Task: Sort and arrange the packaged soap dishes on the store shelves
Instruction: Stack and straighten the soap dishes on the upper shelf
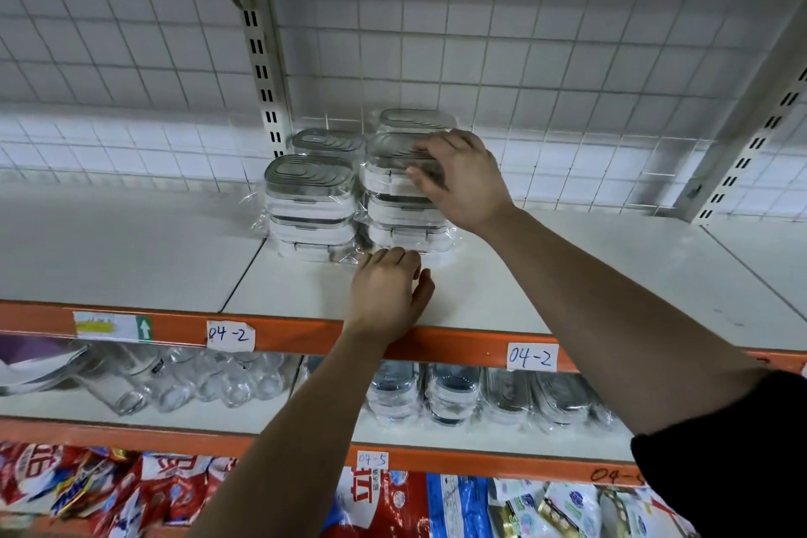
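White shelf (567, 275), orange front rail (458, 344), wire-grid backing (524, 35).

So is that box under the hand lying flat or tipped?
Flat: the soap dish sits lid-up on its stack under the right hand.

The rectangular soap dishes of clear and white plastic with grey ribbed lids (310, 179), each one wrapped in clear film, lie flat in four stacks close together on the upper white shelf (567, 275), just beside the slotted upright post (266, 79); the front left stack (311, 216) has three packs; the front right stack (404, 214) reaches a little higher, and the right hand (463, 179) grips its top pack (391, 157); the two back stacks (329, 142) stand directly behind; more such packs (450, 398), blurred, lie on the shelf below (480, 437).
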The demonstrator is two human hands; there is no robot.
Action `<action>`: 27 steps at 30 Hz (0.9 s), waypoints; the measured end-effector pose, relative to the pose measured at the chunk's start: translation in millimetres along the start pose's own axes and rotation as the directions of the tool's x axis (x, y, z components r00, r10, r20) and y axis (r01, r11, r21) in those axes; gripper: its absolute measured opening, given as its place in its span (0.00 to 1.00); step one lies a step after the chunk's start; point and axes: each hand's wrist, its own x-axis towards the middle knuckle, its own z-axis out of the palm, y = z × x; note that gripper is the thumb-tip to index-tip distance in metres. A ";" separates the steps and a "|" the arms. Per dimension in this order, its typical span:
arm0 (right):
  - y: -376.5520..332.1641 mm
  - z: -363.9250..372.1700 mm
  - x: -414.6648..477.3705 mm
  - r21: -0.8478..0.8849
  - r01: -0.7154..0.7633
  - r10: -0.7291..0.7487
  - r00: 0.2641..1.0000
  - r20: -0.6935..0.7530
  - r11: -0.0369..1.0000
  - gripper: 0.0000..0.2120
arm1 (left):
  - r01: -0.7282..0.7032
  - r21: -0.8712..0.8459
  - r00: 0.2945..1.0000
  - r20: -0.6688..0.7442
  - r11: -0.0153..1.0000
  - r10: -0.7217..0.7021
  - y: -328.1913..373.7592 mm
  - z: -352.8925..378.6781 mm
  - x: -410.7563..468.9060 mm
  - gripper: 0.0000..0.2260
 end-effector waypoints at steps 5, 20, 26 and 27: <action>7.6 -18.2 -24.3 0.059 -0.022 0.026 0.998 -0.064 0.998 0.22 | -0.007 -0.012 1.000 0.016 1.000 0.008 1.7 -4.1 -1.1 0.13; 110.4 -92.6 -221.5 0.177 -0.243 0.273 0.946 -0.174 0.954 0.17 | -0.171 -0.181 0.981 -0.124 0.968 0.150 160.9 22.2 -54.5 0.07; 139.2 -122.8 -307.6 0.209 -0.200 0.242 0.949 -0.202 0.957 0.15 | -0.141 -0.219 0.990 -0.056 0.966 0.132 233.5 46.5 -92.8 0.08; 143.5 -123.8 -320.1 0.211 -0.195 0.238 0.950 -0.201 0.958 0.14 | -0.127 -0.223 0.992 -0.043 0.967 0.120 241.6 52.0 -100.8 0.08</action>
